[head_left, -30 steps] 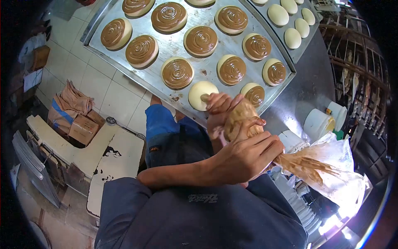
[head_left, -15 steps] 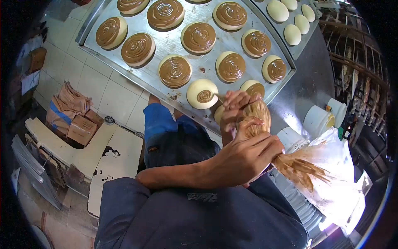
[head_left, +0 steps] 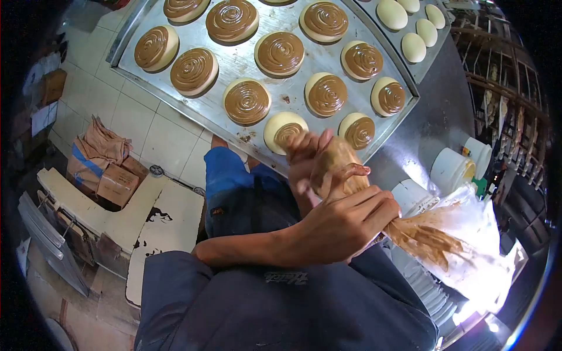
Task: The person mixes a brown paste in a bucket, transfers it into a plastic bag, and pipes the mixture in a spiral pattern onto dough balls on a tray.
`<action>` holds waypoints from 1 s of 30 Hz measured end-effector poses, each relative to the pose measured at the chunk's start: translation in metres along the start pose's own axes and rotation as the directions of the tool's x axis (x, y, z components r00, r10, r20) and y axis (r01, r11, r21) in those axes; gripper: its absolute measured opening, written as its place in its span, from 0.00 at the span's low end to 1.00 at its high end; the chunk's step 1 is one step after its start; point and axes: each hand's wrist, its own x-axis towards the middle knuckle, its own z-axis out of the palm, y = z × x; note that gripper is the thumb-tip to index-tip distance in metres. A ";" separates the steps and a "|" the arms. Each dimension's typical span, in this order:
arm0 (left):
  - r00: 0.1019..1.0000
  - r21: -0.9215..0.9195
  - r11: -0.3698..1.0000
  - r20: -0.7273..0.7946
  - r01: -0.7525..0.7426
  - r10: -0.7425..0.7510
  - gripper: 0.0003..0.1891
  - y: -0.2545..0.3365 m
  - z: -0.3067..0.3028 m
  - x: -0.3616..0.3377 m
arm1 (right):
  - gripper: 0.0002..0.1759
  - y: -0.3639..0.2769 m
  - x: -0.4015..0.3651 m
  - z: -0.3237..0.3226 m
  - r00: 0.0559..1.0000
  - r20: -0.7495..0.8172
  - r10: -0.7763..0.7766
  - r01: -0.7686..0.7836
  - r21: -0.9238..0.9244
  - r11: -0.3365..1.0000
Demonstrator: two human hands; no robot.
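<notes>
My left hand (head_left: 357, 219) is wrapped round the gathered neck of a clear piping bag (head_left: 342, 161) with brown filling. Its loose, smeared end (head_left: 430, 237) trails out to the right. Farther forward, my right hand (head_left: 305, 155) closes round the bag's lower part, slightly blurred. The tip is hidden behind its fingers, over a pale round bun (head_left: 274, 126) with a brown spiral on top. That bun lies at the near edge of a metal tray (head_left: 193, 111). Several other buns, such as this one (head_left: 247, 102), carry glossy brown spirals.
A second tray (head_left: 430, 55) with plain pale buns is at the upper right. White tubs (head_left: 448, 169) and a whitish plastic bag (head_left: 486, 251) are on the right. A dark rack (head_left: 503, 88) stands beyond. At left are a worn cream surface (head_left: 170, 216) and a cardboard box (head_left: 117, 184).
My right hand and the bag's lower part have shifted left, over the near bun. A coated bun to their right shows more fully. The brown spiral beneath looks wider. My left hand has barely moved.
</notes>
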 end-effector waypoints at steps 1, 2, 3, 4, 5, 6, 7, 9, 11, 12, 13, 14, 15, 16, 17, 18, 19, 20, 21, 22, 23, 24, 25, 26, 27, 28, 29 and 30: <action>1.000 -0.031 0.999 0.016 0.017 -0.017 0.26 0.001 -0.003 -0.002 | 0.22 -0.015 -0.008 -0.018 0.995 0.095 0.021 0.010 -0.314 0.949; 0.999 -0.064 0.997 0.029 0.035 -0.033 0.26 0.001 -0.005 -0.003 | 0.23 -0.012 -0.005 -0.021 0.999 0.045 -0.003 0.007 -0.085 0.996; 0.999 -0.046 0.999 0.024 0.025 -0.024 0.26 0.001 -0.005 -0.003 | 0.24 -0.008 -0.002 -0.024 1.000 -0.005 -0.027 0.028 0.161 0.987; 1.000 -0.031 0.999 0.019 0.015 -0.015 0.26 0.002 -0.005 -0.003 | 0.26 -0.008 0.003 -0.024 0.997 -0.055 -0.051 0.068 0.381 0.922; 1.000 -0.012 1.000 0.013 0.002 -0.002 0.26 0.002 -0.004 -0.002 | 0.25 -0.011 0.010 -0.022 0.979 -0.202 0.000 0.084 0.406 0.910; 1.000 0.016 1.000 0.003 -0.007 0.007 0.26 0.002 -0.003 0.000 | 0.24 -0.007 0.017 -0.018 0.984 -0.173 -0.039 0.099 0.354 0.930; 1.000 0.046 0.999 -0.004 -0.013 0.013 0.26 0.002 -0.002 0.001 | 0.23 -0.002 0.023 -0.014 0.987 -0.143 -0.078 0.118 0.303 0.946; 1.000 0.051 0.999 -0.003 -0.002 0.002 0.22 0.002 -0.001 0.001 | 0.21 0.041 0.027 -0.032 0.975 0.113 -0.190 0.134 0.381 0.915; 0.999 -0.005 0.999 0.009 0.032 -0.032 0.14 -0.002 -0.001 -0.001 | 0.26 0.002 0.007 0.009 0.968 -0.185 0.172 -0.088 0.392 0.916; 1.000 0.004 1.000 0.017 0.023 -0.023 0.14 -0.001 -0.004 -0.001 | 0.29 -0.018 -0.003 0.029 0.885 -0.319 0.339 -0.174 0.449 0.876; 1.000 0.012 1.000 0.023 0.015 -0.015 0.14 0.001 -0.008 0.000 | 0.30 -0.015 -0.009 0.004 0.937 -0.245 0.248 -0.163 0.321 0.933; 1.000 0.019 1.000 0.023 0.008 -0.008 0.14 0.002 -0.010 0.000 | 0.30 -0.007 -0.011 -0.018 0.969 -0.207 0.138 -0.079 0.269 0.960; 1.000 0.007 1.000 0.019 -0.002 0.002 0.19 0.002 -0.009 0.000 | 0.30 -0.008 -0.008 -0.030 0.986 -0.166 0.025 0.013 0.227 0.974; 1.000 -0.005 1.000 0.016 -0.012 0.012 0.24 0.001 -0.006 -0.001 | 0.29 -0.019 0.007 -0.020 0.958 -0.270 0.100 -0.053 0.177 0.983; 1.000 -0.015 1.000 0.014 -0.023 0.024 0.29 0.000 -0.004 -0.001 | 0.29 -0.033 0.023 -0.006 0.913 -0.374 0.163 -0.121 0.135 0.983; 1.000 0.016 1.000 0.010 -0.025 0.025 0.29 -0.001 -0.002 0.000 | 0.29 -0.036 0.035 0.002 0.853 -0.475 0.217 -0.190 0.105 0.976; 1.000 0.050 0.998 0.008 -0.025 0.024 0.29 -0.002 0.000 0.000 | 0.29 -0.019 0.042 0.015 0.895 -0.439 0.077 0.084 0.335 0.938; 1.000 0.084 0.996 0.008 -0.023 0.023 0.28 -0.002 0.001 0.001 | 0.28 -0.001 0.032 0.017 0.946 -0.320 0.058 0.064 0.359 0.931; 1.000 0.046 0.999 0.029 0.002 -0.003 0.28 -0.003 -0.001 0.001 | 0.27 0.022 0.016 0.011 0.980 -0.196 0.035 0.043 0.380 0.924; 0.998 0.007 1.000 0.051 0.027 -0.028 0.27 -0.003 -0.005 0.000 | 0.26 0.025 0.006 0.005 0.993 -0.110 0.050 -0.018 0.276 0.961; 0.996 -0.035 0.998 0.071 0.055 -0.053 0.26 -0.003 -0.007 0.000 | 0.25 0.027 -0.003 -0.001 0.998 -0.023 0.065 -0.061 0.160 0.985; 0.997 -0.016 0.999 0.063 0.037 -0.036 0.24 -0.002 -0.010 0.000 | 0.24 0.009 -0.013 -0.017 0.991 0.010 0.133 -0.132 -0.091 0.987; 0.998 0.002 1.000 0.053 0.020 -0.020 0.22 0.000 -0.013 0.000 | 0.23 -0.010 -0.021 -0.033 0.978 0.026 0.208 -0.187 -0.339 0.922; 0.999 0.021 1.000 0.039 0.004 -0.004 0.21 0.001 -0.014 0.000 | 0.21 -0.005 -0.016 -0.036 0.996 0.028 0.090 -0.091 0.031 0.995; 1.000 0.029 1.000 0.012 -0.013 0.012 0.20 0.001 -0.012 -0.001 | 0.20 -0.002 -0.010 -0.039 0.999 0.029 -0.030 0.016 0.397 0.918; 0.999 0.036 0.999 -0.011 -0.030 0.030 0.19 -0.001 -0.007 -0.001 | 0.19 -0.009 0.004 -0.031 0.999 -0.048 -0.002 0.017 0.327 0.945; 0.998 0.046 0.998 -0.031 -0.048 0.050 0.17 -0.002 -0.004 -0.001 | 0.18 -0.021 0.019 -0.021 0.992 -0.128 0.018 0.016 0.258 0.966; 0.998 0.052 0.998 -0.033 -0.043 0.045 0.17 -0.002 -0.003 0.000 | 0.17 -0.013 0.022 -0.015 0.986 -0.159 0.055 -0.015 0.244 0.970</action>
